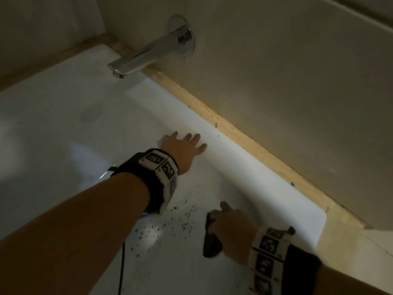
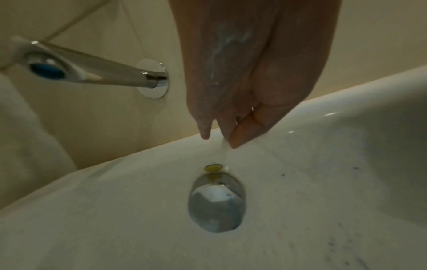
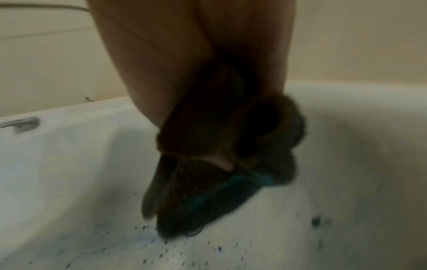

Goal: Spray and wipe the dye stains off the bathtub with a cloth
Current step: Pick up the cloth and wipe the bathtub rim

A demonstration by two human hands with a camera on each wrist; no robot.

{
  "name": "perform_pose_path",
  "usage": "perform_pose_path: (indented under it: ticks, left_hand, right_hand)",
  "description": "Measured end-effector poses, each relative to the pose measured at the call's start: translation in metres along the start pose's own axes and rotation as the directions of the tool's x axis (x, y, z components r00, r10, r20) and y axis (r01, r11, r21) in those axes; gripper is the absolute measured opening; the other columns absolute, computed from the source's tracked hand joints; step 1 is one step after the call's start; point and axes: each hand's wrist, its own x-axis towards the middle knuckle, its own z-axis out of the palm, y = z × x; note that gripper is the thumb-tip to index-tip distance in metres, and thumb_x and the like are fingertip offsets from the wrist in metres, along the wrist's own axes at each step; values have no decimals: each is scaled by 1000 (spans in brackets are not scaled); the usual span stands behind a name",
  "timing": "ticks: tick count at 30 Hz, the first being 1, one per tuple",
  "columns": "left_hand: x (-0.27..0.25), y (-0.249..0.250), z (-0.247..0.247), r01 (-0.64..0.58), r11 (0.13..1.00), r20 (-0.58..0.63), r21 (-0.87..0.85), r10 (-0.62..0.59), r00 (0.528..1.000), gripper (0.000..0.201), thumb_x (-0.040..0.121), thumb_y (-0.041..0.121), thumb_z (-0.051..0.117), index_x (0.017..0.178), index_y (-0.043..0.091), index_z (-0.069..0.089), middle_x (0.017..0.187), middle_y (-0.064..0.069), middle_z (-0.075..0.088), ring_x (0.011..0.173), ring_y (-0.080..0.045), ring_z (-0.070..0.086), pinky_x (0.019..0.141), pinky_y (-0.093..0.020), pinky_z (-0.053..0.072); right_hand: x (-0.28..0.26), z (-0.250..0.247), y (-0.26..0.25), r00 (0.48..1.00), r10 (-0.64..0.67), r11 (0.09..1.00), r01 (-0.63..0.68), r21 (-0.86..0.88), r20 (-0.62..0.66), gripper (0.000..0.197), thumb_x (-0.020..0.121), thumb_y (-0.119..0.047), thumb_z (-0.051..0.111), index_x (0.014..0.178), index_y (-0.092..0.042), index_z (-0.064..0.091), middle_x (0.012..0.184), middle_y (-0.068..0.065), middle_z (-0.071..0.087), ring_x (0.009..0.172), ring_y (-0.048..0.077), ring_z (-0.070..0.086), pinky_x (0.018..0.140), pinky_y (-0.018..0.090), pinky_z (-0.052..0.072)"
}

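Blue dye specks (image 1: pixel 180 218) are scattered over the floor of the white bathtub (image 1: pixel 63 124), between my two arms. My right hand (image 1: pixel 231 228) grips a dark bunched cloth (image 1: pixel 210 241) that hangs onto the tub floor just right of the specks. In the right wrist view the cloth (image 3: pixel 208 182) shows a teal smear, with specks (image 3: pixel 161 252) below it. My left hand (image 1: pixel 187 145) reaches further in with straight fingers and holds nothing. In the left wrist view its fingertips (image 2: pixel 205 135) point at the tub wall above the round metal drain (image 2: pixel 216 201), and white residue coats the palm. Whether they touch is unclear.
A chrome spout (image 1: pixel 146 54) juts from the beige wall over the tub's far end. A pale wooden strip (image 1: pixel 234 133) with a few green dots runs along the wall beside the tub rim. A black cable (image 1: pixel 122 262) hangs from my left wrist.
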Motion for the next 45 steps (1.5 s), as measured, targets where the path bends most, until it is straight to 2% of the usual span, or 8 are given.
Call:
perform_pose_path:
  ticks: [5, 14, 18, 21, 24, 30, 39, 45]
  left_hand:
    - [-22, 28, 9, -50, 995, -16, 91, 52, 999, 68, 95, 3, 31, 150, 23, -3, 156, -7, -14, 145, -20, 2, 114, -47, 11]
    - [-36, 66, 25, 3, 995, -95, -97, -12, 995, 74, 93, 3, 32, 148, 20, -15, 156, 1, -17, 144, -12, -12, 115, -47, -4]
    - [-34, 77, 25, 44, 990, -49, -137, -51, 998, 74, 94, 6, 34, 148, 21, -14, 155, -3, -20, 144, -14, -14, 116, -48, -5]
    - [-40, 76, 20, 31, 986, -48, -164, -40, 998, 74, 93, 4, 32, 148, 22, -14, 156, 3, -16, 144, -13, -13, 116, -48, -6]
    - [-60, 75, 27, 31, 979, -73, -204, -46, 996, 77, 91, 1, 33, 148, 23, -14, 157, 6, -12, 144, -10, -11, 117, -46, -5]
    - [-148, 102, 82, 156, 813, 57, -562, -150, 987, 79, 92, -2, 34, 147, 24, -16, 155, 6, -15, 144, -8, -9, 117, -37, -6]
    - [-287, 183, 204, 369, 510, 403, -777, -47, 914, 107, 76, 69, 46, 146, 23, -22, 155, 7, -16, 144, -7, 0, 116, -30, 0]
    - [-320, 207, 248, 482, 456, 456, -748, -174, 873, 101, 86, 53, 54, 147, 17, -18, 157, 4, -11, 144, -11, 13, 115, -29, 13]
  right_hand:
    - [-20, -32, 25, 907, -69, 967, -41, -252, -415, 43, 96, -16, 41, 138, -7, 39, 149, 11, 23, 135, 36, 20, 106, 43, 27]
    - [-39, 33, 18, 999, 35, 947, -34, -318, -3, 41, 93, -31, 49, 129, -11, 51, 140, 15, 36, 125, 38, 34, 100, 44, 36]
    - [-41, 52, -21, 987, -105, 984, 86, 159, 118, 34, 89, -32, 52, 111, -8, 61, 111, 10, 60, 103, 29, 56, 93, 40, 46]
    - [-48, 46, -30, 991, -136, 916, 128, 381, -7, 29, 88, -22, 55, 114, -11, 62, 111, 9, 60, 104, 28, 56, 93, 40, 47]
    - [-48, 29, 7, 972, 37, 977, 13, 211, -232, 35, 89, -22, 53, 123, -15, 56, 126, 7, 46, 115, 28, 44, 95, 39, 44]
    - [-42, 44, 17, 997, 83, 986, -83, -147, -8, 40, 95, -36, 43, 128, -14, 50, 136, 10, 39, 121, 30, 38, 99, 39, 40]
    - [-68, 74, -57, 996, 1, 881, 42, 471, -91, 29, 91, -32, 52, 113, -17, 63, 109, 8, 64, 99, 26, 60, 85, 33, 49]
    - [-80, 78, -43, 976, 206, 977, -209, -33, -72, 57, 94, -39, 48, 144, -20, 30, 149, 13, 23, 135, 34, 24, 110, 39, 26]
